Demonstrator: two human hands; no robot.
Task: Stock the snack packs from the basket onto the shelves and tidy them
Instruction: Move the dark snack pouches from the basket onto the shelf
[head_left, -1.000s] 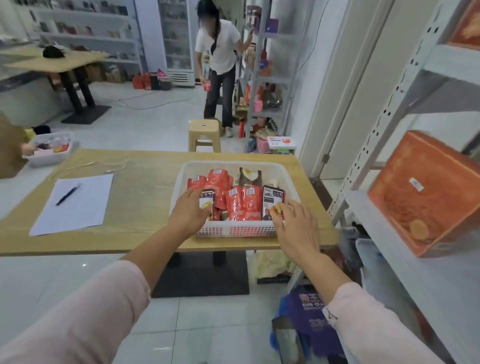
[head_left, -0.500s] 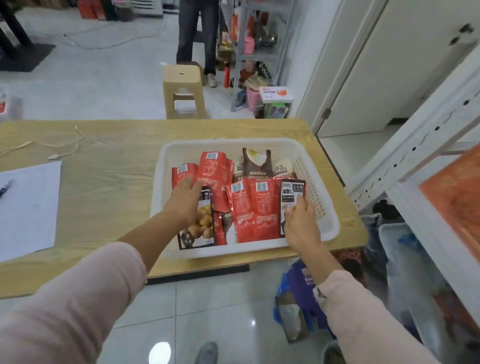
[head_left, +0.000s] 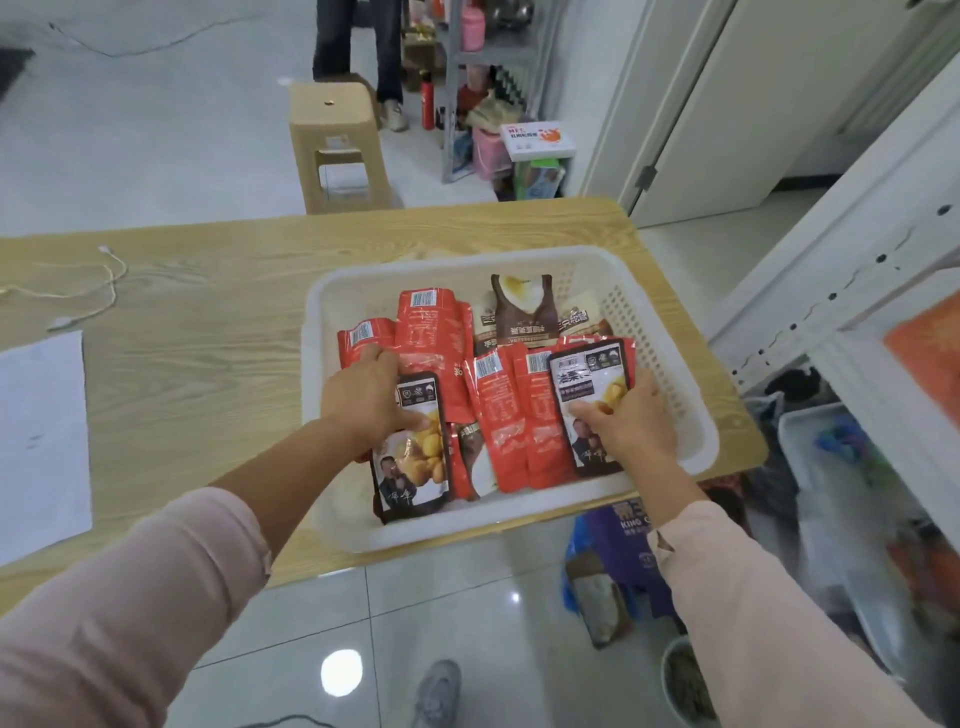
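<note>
Left hand (head_left: 363, 400) tighter, pack (head_left: 413, 457) corner hidden.

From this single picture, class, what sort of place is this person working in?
Probably a small shop or stockroom: a white basket of barcoded snack packs sits on a table, and stocked metal shelves stand behind.

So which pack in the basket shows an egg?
The brown pack at the far side, behind the red packs; the two nearer dark packs show yellow nuts.
</note>
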